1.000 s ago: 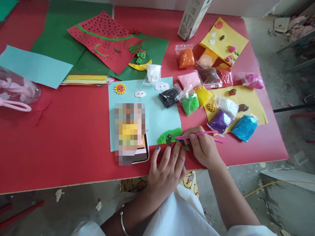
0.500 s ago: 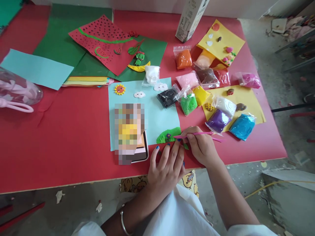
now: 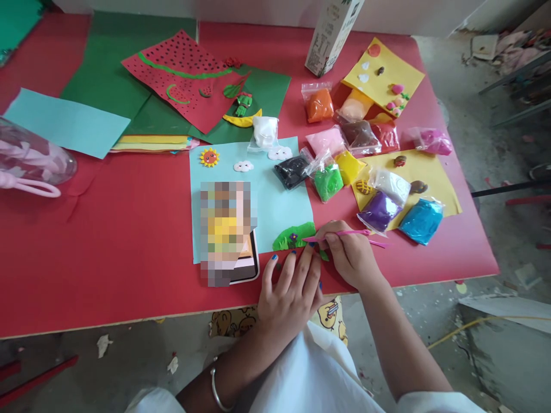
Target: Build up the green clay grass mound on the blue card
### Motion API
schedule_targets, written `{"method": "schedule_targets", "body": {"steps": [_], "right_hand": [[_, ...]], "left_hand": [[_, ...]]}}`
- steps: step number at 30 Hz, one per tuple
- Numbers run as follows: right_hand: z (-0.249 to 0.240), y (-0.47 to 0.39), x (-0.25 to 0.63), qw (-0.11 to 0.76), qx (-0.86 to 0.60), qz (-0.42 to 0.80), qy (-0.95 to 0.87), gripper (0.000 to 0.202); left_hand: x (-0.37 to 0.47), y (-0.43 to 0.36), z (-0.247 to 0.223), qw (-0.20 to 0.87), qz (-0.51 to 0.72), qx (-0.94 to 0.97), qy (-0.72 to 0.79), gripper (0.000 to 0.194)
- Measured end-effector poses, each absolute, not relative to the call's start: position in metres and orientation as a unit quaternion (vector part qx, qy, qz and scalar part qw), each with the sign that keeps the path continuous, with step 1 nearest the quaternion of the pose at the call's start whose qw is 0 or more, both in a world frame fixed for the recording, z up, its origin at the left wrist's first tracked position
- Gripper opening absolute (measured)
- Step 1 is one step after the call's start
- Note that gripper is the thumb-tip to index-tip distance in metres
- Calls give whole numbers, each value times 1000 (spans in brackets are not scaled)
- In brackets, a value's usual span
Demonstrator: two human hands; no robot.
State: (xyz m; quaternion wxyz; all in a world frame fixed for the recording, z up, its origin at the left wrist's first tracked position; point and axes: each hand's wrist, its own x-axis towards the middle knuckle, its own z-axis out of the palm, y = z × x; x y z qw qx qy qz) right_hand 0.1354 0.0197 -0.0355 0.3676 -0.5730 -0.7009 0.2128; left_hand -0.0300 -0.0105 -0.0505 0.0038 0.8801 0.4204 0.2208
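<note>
My right hand (image 3: 346,252) grips a pink clay modelling tool (image 3: 344,233), its pointed end against the right part of a green clay grass patch (image 3: 284,234). A small purple clay flower sits on that patch, at the lower right corner of a light blue sheet (image 3: 279,201). My left hand (image 3: 293,287) lies flat with fingers spread, its fingertips by the patch's lower edge. A bit of green clay (image 3: 323,256) is on the table between the hands. On the blue sheet are a clay sun (image 3: 209,157), two white clay clouds (image 3: 243,166) and a phone (image 3: 253,264) with a blurred screen.
Bags of coloured clay, among them black (image 3: 291,172), green (image 3: 328,182), purple (image 3: 379,211) and blue (image 3: 422,221), lie right of the sheet. Behind are a watermelon-patterned red sheet (image 3: 185,74), a carton (image 3: 331,37) and yellow sheets (image 3: 383,80). A clear bottle (image 3: 38,152) lies at left.
The view shifts very slightly. Both hands and the pink tool keep nearly the same place on the grass patch.
</note>
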Motion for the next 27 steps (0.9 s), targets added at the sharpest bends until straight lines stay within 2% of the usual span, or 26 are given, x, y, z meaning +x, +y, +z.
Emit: {"method": "schedule_targets", "body": {"steps": [27], "right_hand": [[-33, 21, 134, 380, -584, 224, -682, 23]], "left_hand": [[-31, -11, -51, -1, 219, 883, 414, 38]]}}
